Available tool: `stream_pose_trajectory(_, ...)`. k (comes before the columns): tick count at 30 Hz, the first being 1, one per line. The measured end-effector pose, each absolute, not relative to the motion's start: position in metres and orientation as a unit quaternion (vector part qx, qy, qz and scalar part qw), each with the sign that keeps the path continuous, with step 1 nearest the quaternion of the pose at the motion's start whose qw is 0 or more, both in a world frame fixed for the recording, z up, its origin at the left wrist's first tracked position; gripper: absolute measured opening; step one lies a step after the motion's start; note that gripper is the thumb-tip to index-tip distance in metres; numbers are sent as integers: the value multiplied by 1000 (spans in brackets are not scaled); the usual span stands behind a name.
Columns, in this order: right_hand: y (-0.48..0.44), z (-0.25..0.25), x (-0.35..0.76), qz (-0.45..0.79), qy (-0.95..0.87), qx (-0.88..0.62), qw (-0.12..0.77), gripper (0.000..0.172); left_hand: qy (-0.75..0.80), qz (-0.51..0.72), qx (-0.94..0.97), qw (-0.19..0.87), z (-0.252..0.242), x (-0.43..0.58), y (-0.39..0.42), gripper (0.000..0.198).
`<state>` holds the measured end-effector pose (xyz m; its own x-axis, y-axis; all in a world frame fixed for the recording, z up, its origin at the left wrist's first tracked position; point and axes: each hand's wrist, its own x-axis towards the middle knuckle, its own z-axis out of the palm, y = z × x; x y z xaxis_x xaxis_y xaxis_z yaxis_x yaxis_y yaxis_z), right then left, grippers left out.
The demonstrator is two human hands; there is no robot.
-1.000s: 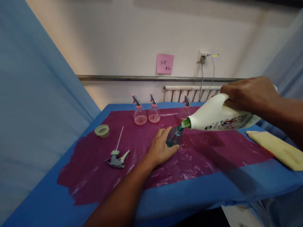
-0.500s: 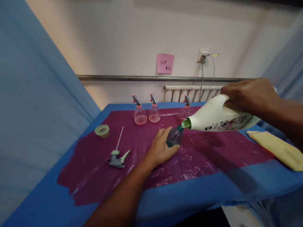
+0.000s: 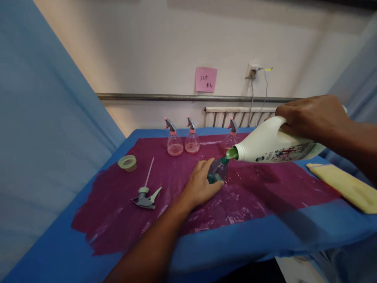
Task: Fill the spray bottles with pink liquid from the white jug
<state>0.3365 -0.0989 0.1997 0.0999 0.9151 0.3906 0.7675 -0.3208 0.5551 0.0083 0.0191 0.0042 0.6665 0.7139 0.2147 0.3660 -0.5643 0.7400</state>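
Note:
My left hand [image 3: 202, 182] is wrapped round a clear, green-tinted spray bottle [image 3: 218, 169] without its top, tilted to the right. In my right hand [image 3: 313, 116] is the handle of a large cream-coloured detergent jug [image 3: 265, 143], tipped nearly level. The jug's green-lined spout [image 3: 232, 153] meets the small bottle's neck. Some liquid seems to lie low in the bottle, though my fingers hide part of it. To the left, a grey and pale green spray head [image 3: 144, 199] with its tube lies on the dark red plastic sheet [image 3: 118, 220].
Two spray bottles with pink liquid [image 3: 175, 147] stand at the back, and another pink-collared spray bottle [image 3: 231, 137] is behind the jug. A pale green cap [image 3: 127, 162] sits at the left. Folded yellow cloth [image 3: 344, 184] lies at the right. A blue curtain [image 3: 44, 118] hangs on the left.
Almost nothing differs. The jug's rear end and my right hand have shifted very slightly; the left hand keeps its hold on the bottle.

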Motion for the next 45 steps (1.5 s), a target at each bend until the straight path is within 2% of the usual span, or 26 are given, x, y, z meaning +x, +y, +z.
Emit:
stream_pose_trajectory(15, -100, 202, 335, 350, 566, 737, 118, 20, 320, 258, 842, 348, 5, 8, 19, 88)
stream_pose_trajectory(27, -99, 201, 340, 348, 588, 725, 81, 16, 319, 264, 840, 350, 6, 8, 18, 85)
stream_pose_trajectory(45, -100, 203, 328, 327, 570, 740, 143, 17, 325, 258, 841, 346, 7, 8, 18, 85)
